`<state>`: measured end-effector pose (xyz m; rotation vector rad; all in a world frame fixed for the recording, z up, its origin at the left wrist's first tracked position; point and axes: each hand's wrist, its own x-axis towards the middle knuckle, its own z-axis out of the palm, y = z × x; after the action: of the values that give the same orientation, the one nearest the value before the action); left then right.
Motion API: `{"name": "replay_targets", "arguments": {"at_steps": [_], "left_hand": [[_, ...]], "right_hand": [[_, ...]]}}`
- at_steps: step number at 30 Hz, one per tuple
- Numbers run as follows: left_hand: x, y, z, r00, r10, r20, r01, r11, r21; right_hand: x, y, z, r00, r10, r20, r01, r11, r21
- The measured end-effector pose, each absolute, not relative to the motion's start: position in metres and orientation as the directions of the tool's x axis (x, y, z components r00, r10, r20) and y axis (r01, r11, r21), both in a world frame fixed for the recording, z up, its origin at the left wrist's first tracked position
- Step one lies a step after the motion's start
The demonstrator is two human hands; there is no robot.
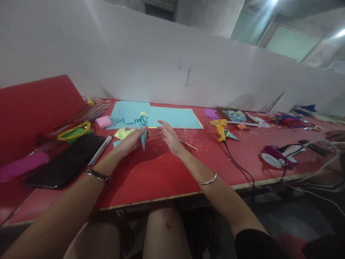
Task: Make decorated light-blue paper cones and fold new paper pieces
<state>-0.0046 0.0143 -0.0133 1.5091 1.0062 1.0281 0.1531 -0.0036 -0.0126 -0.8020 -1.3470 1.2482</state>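
The left hand (134, 139) holds a pale-blue paper cone (143, 141), likely featherlight, crushable, best cradled below its ruffled top; the right hand (171, 139) hovers open nearby.

Between the left forearm (109, 163) and right forearm (198, 165), the red tabletop (153, 176) offers low passage inward from its near edge. A marker pen (100, 150) obstructs the left; the glue gun's cord (239, 163) crosses the right. Farther in lies a thin stick (189, 145), and the wall (161, 64) bounds the far side.
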Motion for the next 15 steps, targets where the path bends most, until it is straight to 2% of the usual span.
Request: {"name": "replay_targets", "arguments": {"at_steps": [2,4,9,15], "left_hand": [[-0.0026,0.0153,-0.0131,0.303,0.95,0.077,-0.109,-0.046,0.993],[-0.0009,0.0137,-0.011,0.323,0.946,0.034,-0.197,0.032,0.98],[0.0006,0.0081,-0.0058,0.381,0.924,-0.042,-0.261,0.151,0.954],[-0.0014,0.0099,-0.0082,0.428,0.904,0.0,-0.231,0.11,0.967]], "right_hand": [[0.1515,-0.0035,-0.0146,-0.156,0.951,0.266,-0.025,0.266,-0.964],[0.1497,-0.0045,-0.0165,-0.156,0.93,0.334,0.123,0.354,-0.927],[0.15,-0.0063,-0.0181,-0.23,0.828,0.511,0.287,0.559,-0.778],[0.1546,-0.0049,-0.0172,-0.195,0.805,0.56,0.389,0.588,-0.71]]}}
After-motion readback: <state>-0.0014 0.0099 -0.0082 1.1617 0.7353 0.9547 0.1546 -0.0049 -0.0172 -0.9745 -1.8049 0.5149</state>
